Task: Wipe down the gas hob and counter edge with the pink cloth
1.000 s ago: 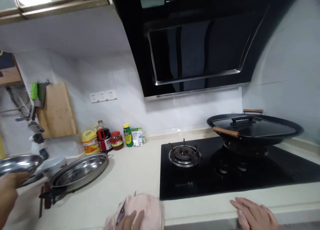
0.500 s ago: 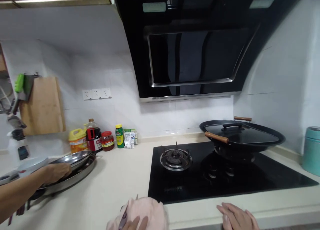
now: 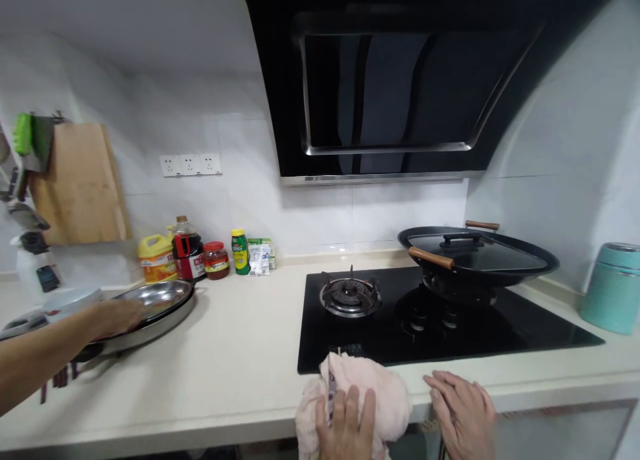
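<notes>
Left hand, lower centre, fingers spread atop the cloth, wrist cut off by the frame; right hand, lower right, loosely extended, nothing visibly held, at the tabletop edge; at left, another person's hand, blurred, over a pan, grip unclear.

The cloth looked soft and fluffy, the hob glossy and smooth.
The upper pan was shiny metal, the chopping board matt wood, the range hood glossy, the countertop smooth.
</notes>
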`<state>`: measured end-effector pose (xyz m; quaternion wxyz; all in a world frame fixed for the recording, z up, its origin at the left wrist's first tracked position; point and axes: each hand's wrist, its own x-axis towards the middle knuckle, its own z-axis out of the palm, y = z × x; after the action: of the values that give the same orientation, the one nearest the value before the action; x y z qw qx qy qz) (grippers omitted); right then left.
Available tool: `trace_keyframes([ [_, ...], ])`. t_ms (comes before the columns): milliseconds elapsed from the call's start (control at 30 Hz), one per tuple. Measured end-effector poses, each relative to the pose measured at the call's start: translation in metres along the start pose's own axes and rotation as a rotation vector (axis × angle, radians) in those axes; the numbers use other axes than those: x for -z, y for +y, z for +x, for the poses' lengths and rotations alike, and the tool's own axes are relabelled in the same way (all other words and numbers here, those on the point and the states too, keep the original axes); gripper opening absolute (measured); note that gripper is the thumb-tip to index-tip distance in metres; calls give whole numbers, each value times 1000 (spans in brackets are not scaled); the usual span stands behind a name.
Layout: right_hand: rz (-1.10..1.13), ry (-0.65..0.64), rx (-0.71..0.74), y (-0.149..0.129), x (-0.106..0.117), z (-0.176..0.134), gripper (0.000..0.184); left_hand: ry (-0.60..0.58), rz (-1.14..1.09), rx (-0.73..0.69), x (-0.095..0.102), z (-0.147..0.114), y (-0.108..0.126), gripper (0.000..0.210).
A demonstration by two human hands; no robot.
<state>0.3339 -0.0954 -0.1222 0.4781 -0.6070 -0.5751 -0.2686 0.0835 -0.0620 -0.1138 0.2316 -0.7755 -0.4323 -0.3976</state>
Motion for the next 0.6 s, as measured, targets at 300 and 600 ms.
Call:
trace_keyframes([
  [300,459,-509,-130,-106,36,22,41,-252,-315,-222,31,28,21,79],
  [600,212,-624,124,-116,27,21,78,-231,-651,-124,82,42,-91,37],
])
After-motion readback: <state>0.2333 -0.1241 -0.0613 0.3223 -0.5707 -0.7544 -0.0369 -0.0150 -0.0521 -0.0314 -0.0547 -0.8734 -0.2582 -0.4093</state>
